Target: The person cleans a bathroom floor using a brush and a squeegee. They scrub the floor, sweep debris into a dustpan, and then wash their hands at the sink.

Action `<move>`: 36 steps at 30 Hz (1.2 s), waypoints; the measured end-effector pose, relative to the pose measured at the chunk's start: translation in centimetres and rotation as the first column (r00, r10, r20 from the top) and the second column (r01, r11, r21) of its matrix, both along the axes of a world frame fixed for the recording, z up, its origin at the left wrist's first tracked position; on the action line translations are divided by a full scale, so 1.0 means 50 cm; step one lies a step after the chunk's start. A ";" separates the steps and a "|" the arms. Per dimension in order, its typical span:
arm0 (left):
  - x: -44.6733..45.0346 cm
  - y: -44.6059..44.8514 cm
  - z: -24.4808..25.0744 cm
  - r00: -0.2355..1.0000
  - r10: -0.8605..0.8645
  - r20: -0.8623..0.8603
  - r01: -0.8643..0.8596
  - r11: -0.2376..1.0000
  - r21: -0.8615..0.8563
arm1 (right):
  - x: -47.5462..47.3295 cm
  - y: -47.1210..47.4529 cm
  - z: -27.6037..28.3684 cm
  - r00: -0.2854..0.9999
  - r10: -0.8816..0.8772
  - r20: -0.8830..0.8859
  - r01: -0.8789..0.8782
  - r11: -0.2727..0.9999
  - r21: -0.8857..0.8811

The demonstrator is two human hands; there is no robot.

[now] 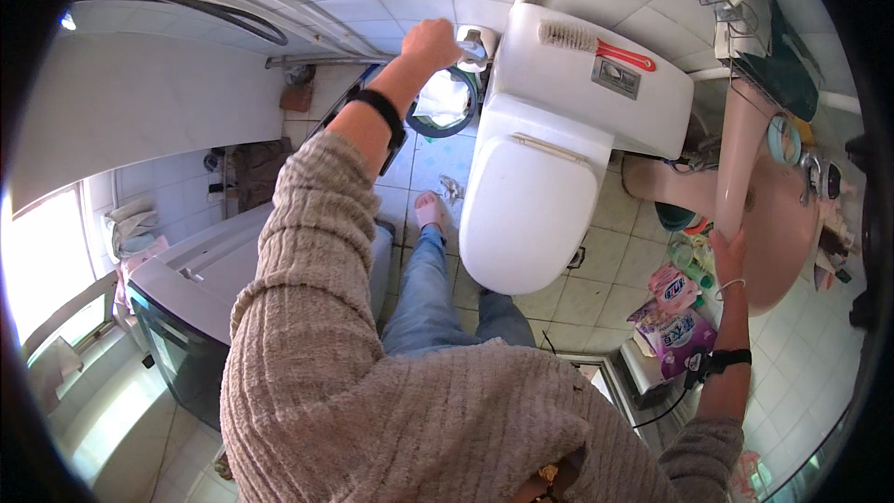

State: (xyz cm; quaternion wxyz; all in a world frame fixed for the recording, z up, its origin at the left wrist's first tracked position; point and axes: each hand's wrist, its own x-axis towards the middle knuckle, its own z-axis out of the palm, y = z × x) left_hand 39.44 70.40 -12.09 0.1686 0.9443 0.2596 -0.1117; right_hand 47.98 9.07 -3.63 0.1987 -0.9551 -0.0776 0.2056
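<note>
My left hand (431,44) is closed around the handle of a toilet brush (472,50), beside the white brush holder (473,64) left of the toilet tank. Below it stands a waste bin (441,103) with a white liner. My right hand (728,255) rests on the rim of the pinkish wash basin (781,237); its fingers are partly hidden. Between my hands is the white toilet with its lid (531,206) down. A scrubbing brush with a red handle (625,54) lies on the tank lid (670,94), near the flush button (616,77).
Detergent bags (676,342) and a green bottle (688,262) stand below the basin. A wire rack (744,35) hangs at the upper right. A washing machine (202,279) is at the left. Pipes (279,7) run along the tiled wall. Crumpled tissue (451,188) lies on the floor.
</note>
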 end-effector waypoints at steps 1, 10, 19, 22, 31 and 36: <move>0.030 0.003 -0.003 1.000 0.019 0.014 -0.018 1.000 -0.024 | 0.003 -0.007 -0.011 0.998 -0.032 0.045 0.036 0.996 -0.085; 0.131 0.015 -0.017 0.873 0.343 0.348 -0.250 0.925 -0.285 | 0.002 -0.053 -0.045 0.982 -0.037 0.183 0.056 0.994 -0.097; -0.249 -0.043 -0.183 0.800 0.540 0.260 -0.426 0.818 -0.387 | 0.006 -0.019 -0.025 0.992 -0.129 -0.014 0.130 0.991 0.039; -0.440 -0.123 -0.221 0.909 0.415 -0.034 -0.399 0.845 -0.355 | 0.000 -0.012 -0.014 0.995 -0.095 0.039 0.097 0.995 -0.032; -0.619 -0.079 -0.201 0.712 0.686 -0.151 -0.679 0.615 -0.401 | 0.036 -0.059 -0.057 0.997 -0.012 0.077 0.016 0.999 -0.045; -0.564 0.004 -0.197 0.541 0.808 -0.234 -0.746 0.333 -0.577 | -0.026 0.057 -0.002 0.918 -0.056 0.392 0.149 0.966 -0.212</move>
